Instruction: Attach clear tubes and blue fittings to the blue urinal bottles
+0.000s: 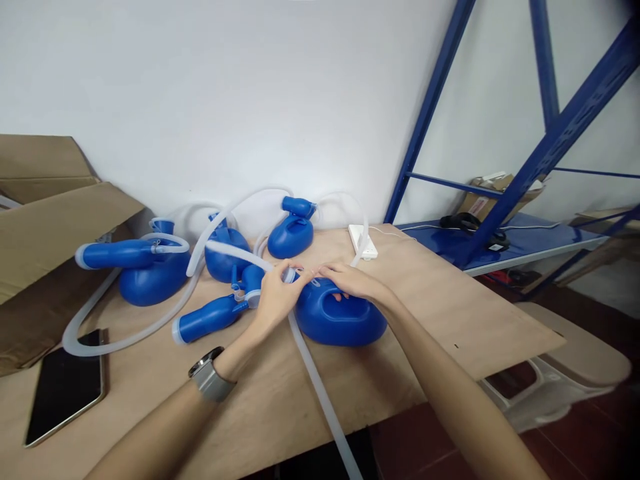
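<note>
A blue plastic urinal bottle (340, 323) with a handle opening lies on the wooden table in front of me. My left hand (281, 290) is closed around its neck end, where a pale cap (289, 274) shows between thumb and fingers. My right hand (353, 280) grips the bottle's handle, with fingertips showing through the opening, and its thumb meets the left fingers at the neck. A translucent hose (320, 387) runs from beneath my left hand over the table's front edge. Just left of that hand lies a blue funnel-shaped bottle mouthpiece (213, 319).
More blue bottles (150, 283) with coiled hoses stand along the wall. At left are an open cardboard box (60, 227) and a dark tablet (67, 383). A white power strip (363, 241) lies behind the bottle. Blue shelving (430, 113) and a beige stool (575, 343) are to the right.
</note>
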The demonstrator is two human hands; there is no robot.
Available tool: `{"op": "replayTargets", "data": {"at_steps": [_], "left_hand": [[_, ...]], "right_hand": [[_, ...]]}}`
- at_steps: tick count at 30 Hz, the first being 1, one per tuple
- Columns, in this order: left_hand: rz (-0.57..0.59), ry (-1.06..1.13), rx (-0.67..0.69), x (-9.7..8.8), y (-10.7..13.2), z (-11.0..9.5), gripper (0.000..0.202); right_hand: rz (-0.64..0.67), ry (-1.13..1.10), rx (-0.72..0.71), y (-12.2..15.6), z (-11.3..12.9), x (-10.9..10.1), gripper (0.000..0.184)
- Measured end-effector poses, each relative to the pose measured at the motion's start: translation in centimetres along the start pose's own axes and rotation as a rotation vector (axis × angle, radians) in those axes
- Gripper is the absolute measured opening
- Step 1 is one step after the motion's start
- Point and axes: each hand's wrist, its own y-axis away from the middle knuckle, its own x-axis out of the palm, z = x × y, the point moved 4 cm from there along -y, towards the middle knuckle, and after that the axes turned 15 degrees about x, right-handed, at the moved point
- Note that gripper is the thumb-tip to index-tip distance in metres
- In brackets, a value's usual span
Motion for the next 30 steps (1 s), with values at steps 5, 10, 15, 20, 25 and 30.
{"op": "replayTargets", "data": {"at_steps": [5, 10, 15, 20, 25, 30], "left_hand": [[-0.078, -0.009, 0.048, 0.5, -0.2, 0.2, 0.011], [-0.131, 0.008, 0.058, 0.4, 0.3, 0.6, 0.015], [-0.125, 0.058, -0.01, 0.5, 0.5, 0.8, 0.022], [-0.11, 0.138, -0.037, 0.8, 0.5, 1.3, 0.033], [-0.082, 0.184, -0.062, 1.0, 0.4, 1.9, 0.038], [-0.038, 0.151, -0.004, 0.8, 0.1, 1.6, 0.033]], "right_hand": [[-0.01, 0.005, -0.039, 0.7, 0.0, 0.1, 0.058], [-0.023, -0.01, -0.111, 1.0, -0.2, 0.0, 0.06], [-0.026, -0.018, -0.132, 1.1, -0.1, -0.1, 0.055], [0.034, 0.005, -0.171, 1.2, 0.1, 0.0, 0.046], [-0.084, 0.074, -0.258, 1.2, 0.4, -0.2, 0.039], [-0.047, 0.116, -0.304, 1.4, 0.6, 0.0, 0.05]]}}
